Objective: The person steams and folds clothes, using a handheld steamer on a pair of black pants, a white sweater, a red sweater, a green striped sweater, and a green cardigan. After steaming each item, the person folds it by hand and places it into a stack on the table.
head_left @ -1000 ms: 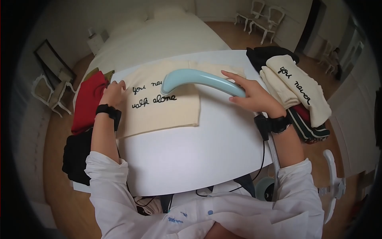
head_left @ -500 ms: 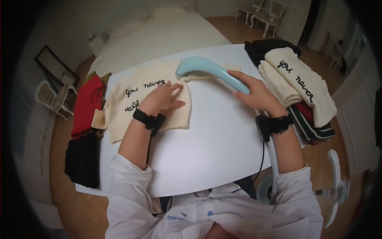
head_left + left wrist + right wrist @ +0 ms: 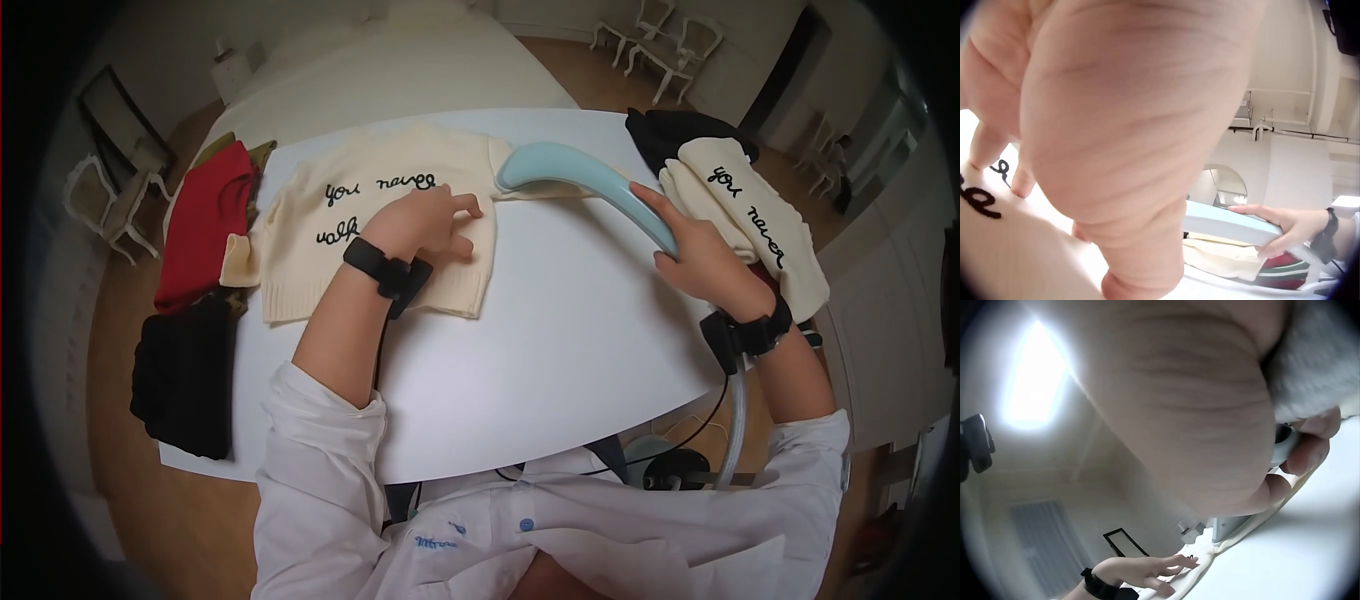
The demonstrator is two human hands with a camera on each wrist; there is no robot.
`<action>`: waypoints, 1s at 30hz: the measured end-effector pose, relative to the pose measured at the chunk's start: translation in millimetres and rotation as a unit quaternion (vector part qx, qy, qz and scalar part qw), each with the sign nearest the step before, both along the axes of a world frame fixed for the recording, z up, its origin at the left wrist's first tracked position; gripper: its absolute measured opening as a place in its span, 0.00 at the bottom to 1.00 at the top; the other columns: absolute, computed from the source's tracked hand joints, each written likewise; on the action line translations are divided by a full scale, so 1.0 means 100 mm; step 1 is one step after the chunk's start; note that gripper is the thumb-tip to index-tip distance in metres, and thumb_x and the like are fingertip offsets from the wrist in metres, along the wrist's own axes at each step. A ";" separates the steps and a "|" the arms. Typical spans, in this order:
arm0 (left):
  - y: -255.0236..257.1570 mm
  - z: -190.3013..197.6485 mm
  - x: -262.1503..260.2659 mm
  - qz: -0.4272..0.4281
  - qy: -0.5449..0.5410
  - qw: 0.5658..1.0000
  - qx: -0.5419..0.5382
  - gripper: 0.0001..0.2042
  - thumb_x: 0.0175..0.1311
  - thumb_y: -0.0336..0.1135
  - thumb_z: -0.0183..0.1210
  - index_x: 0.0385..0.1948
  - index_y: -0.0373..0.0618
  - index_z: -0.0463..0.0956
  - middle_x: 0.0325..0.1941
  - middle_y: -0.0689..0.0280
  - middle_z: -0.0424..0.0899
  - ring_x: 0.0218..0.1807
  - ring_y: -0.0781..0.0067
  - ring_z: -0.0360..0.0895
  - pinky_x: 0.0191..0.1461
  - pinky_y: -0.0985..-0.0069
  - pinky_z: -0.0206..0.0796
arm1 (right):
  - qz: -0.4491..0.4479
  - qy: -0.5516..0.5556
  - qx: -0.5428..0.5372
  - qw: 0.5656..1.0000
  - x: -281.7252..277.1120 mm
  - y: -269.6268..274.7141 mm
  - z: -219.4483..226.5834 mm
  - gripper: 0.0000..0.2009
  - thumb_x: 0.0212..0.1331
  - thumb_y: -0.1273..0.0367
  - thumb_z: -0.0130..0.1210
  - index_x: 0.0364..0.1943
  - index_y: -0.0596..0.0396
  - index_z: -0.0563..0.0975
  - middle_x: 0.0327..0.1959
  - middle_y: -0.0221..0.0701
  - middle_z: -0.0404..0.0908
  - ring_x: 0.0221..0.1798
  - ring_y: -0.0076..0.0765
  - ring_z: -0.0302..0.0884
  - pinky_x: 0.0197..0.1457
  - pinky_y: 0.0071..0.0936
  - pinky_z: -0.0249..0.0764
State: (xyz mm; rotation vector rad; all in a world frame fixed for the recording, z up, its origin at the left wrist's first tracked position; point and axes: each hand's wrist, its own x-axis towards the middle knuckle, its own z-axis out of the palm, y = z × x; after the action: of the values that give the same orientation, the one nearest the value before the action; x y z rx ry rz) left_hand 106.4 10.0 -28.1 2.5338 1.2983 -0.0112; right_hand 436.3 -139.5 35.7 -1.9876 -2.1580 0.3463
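A cream knitted sweater [image 3: 300, 235] with black lettering is spread on the white table [image 3: 560, 350]. My left hand [image 3: 425, 225] rests on its right half, fingertips down on the knit and covering part of the words. The handle of a light blue garment steamer [image 3: 580, 170] is gripped in my right hand [image 3: 715, 262]. Its rounded head lies over the sweater's right sleeve, close to the shoulder. In the right wrist view, curled fingers [image 3: 1310, 450] wrap the handle, and a grey hose [image 3: 1316, 369] runs back from it. The left wrist view shows the steamer [image 3: 1229, 222] beyond my left palm.
At the table's left edge lie folded red [image 3: 208, 215] and black [image 3: 185, 385] garments. Stacked at the right are a folded cream sweater [image 3: 755, 215] with lettering and a black garment [image 3: 690, 135]. The hose [image 3: 738, 430] drops past the table edge near a thin black cable [image 3: 715, 405].
My left hand has moved from the sweater's left side onto its right half. The steamer has travelled right, from the lettering to the sleeve, with my right hand still gripping it.
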 end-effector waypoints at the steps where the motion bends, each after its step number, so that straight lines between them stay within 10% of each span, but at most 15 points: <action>1: -0.04 0.07 -0.01 0.001 -0.006 1.000 -0.002 0.27 0.58 0.48 0.69 0.61 0.54 0.78 0.62 0.53 0.81 0.59 0.48 0.80 0.61 0.59 0.74 | 0.001 -0.006 -0.002 1.000 0.02 -0.12 0.04 0.43 0.58 0.78 0.52 0.81 0.33 0.56 0.29 0.49 0.81 0.34 0.56 0.83 0.46 0.45 0.78; 8: 0.04 0.05 0.03 0.054 -0.039 0.997 -0.039 0.24 0.56 0.47 0.73 0.50 0.42 0.81 0.42 0.50 0.88 0.47 0.53 0.85 0.52 0.63 0.76 | 0.029 -0.059 0.008 0.998 -0.10 -0.79 0.42 0.44 0.57 0.81 0.60 0.79 0.34 0.61 0.37 0.49 0.85 0.41 0.55 0.86 0.51 0.43 0.79; 17: -0.08 -0.04 0.10 0.191 0.169 0.953 0.162 0.64 0.38 0.77 0.74 0.76 0.40 0.60 0.84 0.57 0.56 0.76 0.42 0.67 0.70 0.37 0.67 | 0.134 0.018 0.127 0.983 -0.33 -0.33 0.31 0.41 0.56 0.81 0.61 0.77 0.36 0.67 0.37 0.45 0.86 0.38 0.53 0.85 0.47 0.42 0.79; 19: -0.02 -0.06 -0.03 0.221 0.116 0.968 -0.009 0.75 0.29 0.83 0.72 0.81 0.42 0.50 0.88 0.57 0.44 0.85 0.39 0.49 0.73 0.24 0.56 | 0.095 -0.003 0.074 0.993 -0.42 -0.13 0.29 0.41 0.58 0.79 0.61 0.78 0.36 0.64 0.32 0.46 0.84 0.33 0.53 0.83 0.43 0.43 0.79; 26: 0.15 -0.20 -0.15 0.150 0.120 0.981 0.000 0.79 0.26 0.85 0.71 0.81 0.38 0.44 0.86 0.50 0.46 0.80 0.24 0.49 0.81 0.52 0.57 | 0.101 -0.037 0.073 0.992 -0.73 0.53 -0.03 0.43 0.56 0.78 0.58 0.80 0.35 0.60 0.29 0.49 0.83 0.32 0.57 0.83 0.41 0.46 0.79; 30: 0.18 -0.21 -0.14 0.150 0.134 0.980 -0.001 0.79 0.26 0.85 0.71 0.80 0.35 0.46 0.86 0.47 0.48 0.80 0.23 0.52 0.81 0.52 0.57 | 0.100 -0.001 0.054 0.994 -0.59 0.53 -0.02 0.44 0.56 0.78 0.58 0.80 0.35 0.60 0.29 0.47 0.83 0.31 0.52 0.83 0.42 0.43 0.79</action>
State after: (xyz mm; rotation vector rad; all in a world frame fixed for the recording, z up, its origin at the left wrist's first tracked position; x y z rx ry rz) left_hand 92.9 28.0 -49.0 2.3681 1.7702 -0.2987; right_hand 377.0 -86.3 33.4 -1.7216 -2.3295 0.2483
